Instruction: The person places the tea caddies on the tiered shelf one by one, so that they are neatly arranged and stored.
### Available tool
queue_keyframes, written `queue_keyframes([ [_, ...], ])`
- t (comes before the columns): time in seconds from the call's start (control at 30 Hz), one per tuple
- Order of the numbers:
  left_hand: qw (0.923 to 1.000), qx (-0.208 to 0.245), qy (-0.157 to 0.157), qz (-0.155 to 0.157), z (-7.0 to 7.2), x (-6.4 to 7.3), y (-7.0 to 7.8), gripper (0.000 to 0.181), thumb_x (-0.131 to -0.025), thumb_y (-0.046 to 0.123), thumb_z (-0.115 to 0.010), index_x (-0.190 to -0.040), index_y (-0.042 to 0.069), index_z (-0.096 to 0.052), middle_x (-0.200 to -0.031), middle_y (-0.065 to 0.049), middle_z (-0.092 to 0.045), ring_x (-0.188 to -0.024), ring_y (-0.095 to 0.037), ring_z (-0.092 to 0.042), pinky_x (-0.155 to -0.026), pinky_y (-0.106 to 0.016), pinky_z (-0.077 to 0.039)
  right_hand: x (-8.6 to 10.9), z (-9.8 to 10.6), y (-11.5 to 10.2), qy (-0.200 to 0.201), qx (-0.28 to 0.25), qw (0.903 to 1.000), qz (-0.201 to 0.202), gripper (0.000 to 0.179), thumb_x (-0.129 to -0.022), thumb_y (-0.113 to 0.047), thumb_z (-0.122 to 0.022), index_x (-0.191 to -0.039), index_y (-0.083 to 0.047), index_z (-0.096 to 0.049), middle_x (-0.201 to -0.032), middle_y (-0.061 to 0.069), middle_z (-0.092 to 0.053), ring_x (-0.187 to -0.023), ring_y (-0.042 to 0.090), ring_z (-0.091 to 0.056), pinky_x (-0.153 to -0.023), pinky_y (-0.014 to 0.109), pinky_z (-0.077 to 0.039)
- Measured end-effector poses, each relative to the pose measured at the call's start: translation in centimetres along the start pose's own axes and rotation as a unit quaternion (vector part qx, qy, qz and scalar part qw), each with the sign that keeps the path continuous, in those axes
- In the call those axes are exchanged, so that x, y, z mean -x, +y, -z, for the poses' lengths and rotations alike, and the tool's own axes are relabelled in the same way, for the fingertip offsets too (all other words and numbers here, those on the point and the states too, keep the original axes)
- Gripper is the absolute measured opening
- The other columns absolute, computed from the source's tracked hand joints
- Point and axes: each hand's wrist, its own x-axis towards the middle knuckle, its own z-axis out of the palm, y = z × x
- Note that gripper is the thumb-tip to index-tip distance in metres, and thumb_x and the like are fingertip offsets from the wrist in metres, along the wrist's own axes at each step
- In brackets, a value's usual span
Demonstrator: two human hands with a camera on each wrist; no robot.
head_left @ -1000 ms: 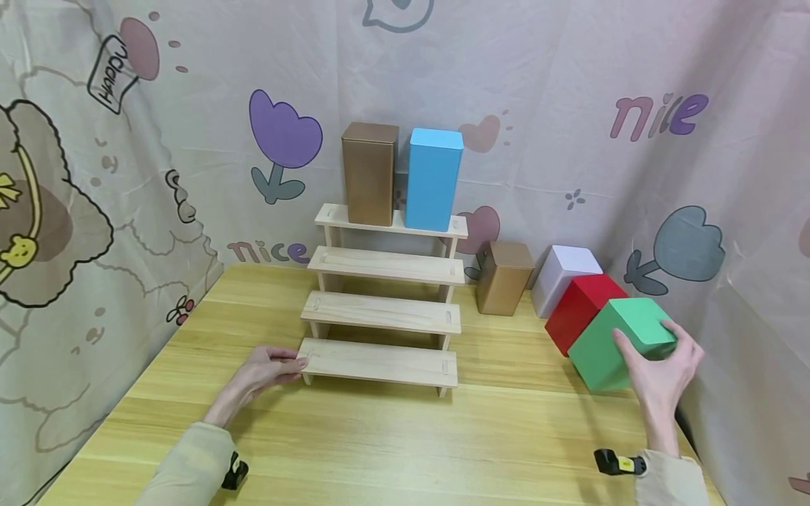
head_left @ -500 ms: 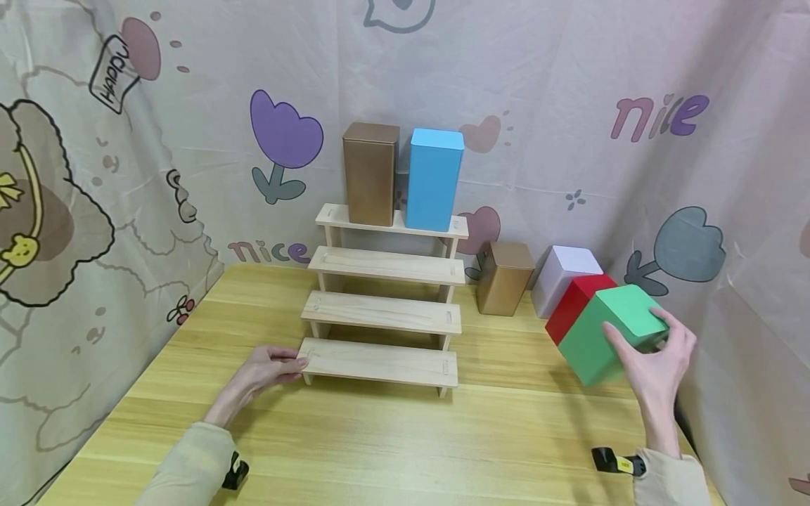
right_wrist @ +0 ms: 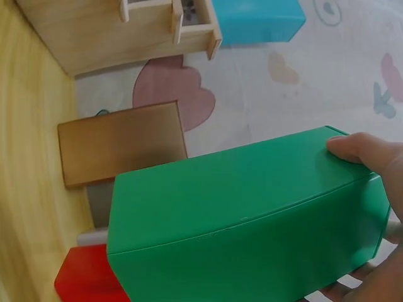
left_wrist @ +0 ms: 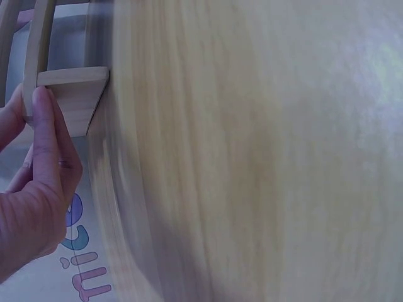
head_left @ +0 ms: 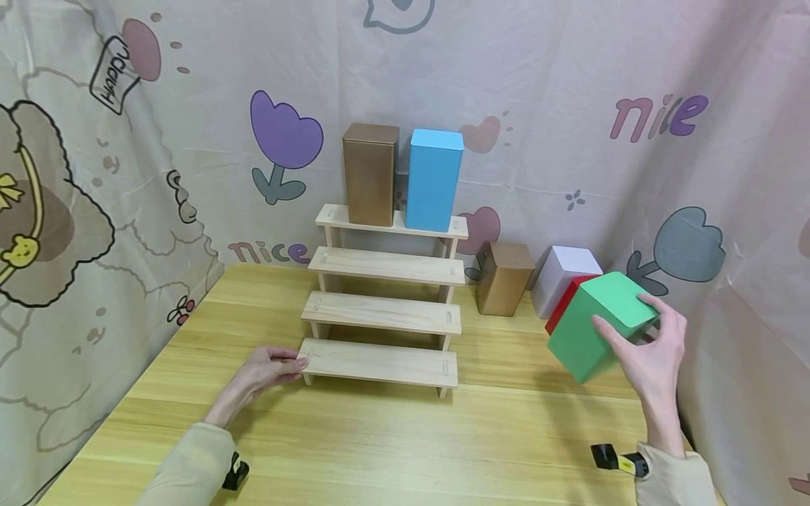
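Note:
In the head view my left hand pinches the left end of the lowest step of a four-tier wooden display stand. The left wrist view shows the thumb and fingertips on either side of that board. At the right, my right hand grips a green rectangular box near its top, thumb on one side and fingers round the other. The box is tilted and raised, with a shadow on the table below. Behind it, a red box is mostly hidden. The right wrist view shows the green box lengthwise.
On the stand's top tier stand a brown box and a blue box. To the stand's right, a shorter gold-brown box and a white box rest on the wooden table. A printed curtain hangs behind.
My right hand has lifted the green box and moved it left and upward, so it now covers more of the red box. My left hand and the stand have stayed in place.

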Motion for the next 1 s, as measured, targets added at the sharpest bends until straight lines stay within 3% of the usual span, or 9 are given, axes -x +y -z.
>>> queue_keyframes([
  [0.27,1.0000,0.004,-0.002,-0.002,0.0,-0.1,0.0,0.057,-0.094,-0.002,-0.065,-0.134,-0.029,-0.035,-0.095,-0.005,-0.068,-0.081,-0.007,-0.071,-0.080,-0.019,-0.065,-0.2,-0.1,-1.7,-0.037,-0.005,0.9993,0.010,0.075,-0.078,-0.019,-0.086,-0.143,-0.029,-0.051,-0.125,-0.019,-0.036,-0.111,0.005,-0.046,-0.090,0.012,-0.049],
  [0.4,1.0000,0.004,-0.004,-0.003,0.0,-0.1,-0.1,0.056,-0.094,-0.002,-0.065,-0.134,-0.029,-0.036,-0.094,-0.004,-0.068,-0.081,-0.007,-0.071,-0.080,-0.019,-0.065,-0.5,-0.3,-2.5,-0.067,-0.018,0.9971,0.031,0.075,-0.079,-0.017,-0.085,-0.144,-0.027,-0.049,-0.127,-0.018,-0.038,-0.111,0.005,-0.048,-0.086,0.006,-0.048],
  [0.6,1.0000,0.000,-0.002,-0.001,0.1,-0.1,-0.1,0.058,-0.095,-0.001,-0.065,-0.136,-0.029,-0.034,-0.096,-0.006,-0.068,-0.082,-0.008,-0.071,-0.080,-0.020,-0.065,-1.0,-0.6,-3.5,-0.118,-0.033,0.9899,0.072,0.075,-0.083,-0.015,-0.082,-0.147,-0.023,-0.044,-0.124,-0.015,-0.044,-0.101,0.001,-0.053,-0.078,0.001,-0.049],
  [1.0,1.0000,-0.002,-0.003,0.002,0.1,0.1,0.0,0.060,-0.095,-0.001,-0.065,-0.137,-0.028,-0.032,-0.098,-0.007,-0.069,-0.082,-0.008,-0.071,-0.081,-0.020,-0.065,-2.4,-2.2,-6.4,-0.183,-0.072,0.9740,0.112,0.072,-0.086,-0.014,-0.079,-0.147,-0.022,-0.043,-0.123,-0.017,-0.051,-0.105,0.004,-0.056,-0.081,0.005,-0.052],
])
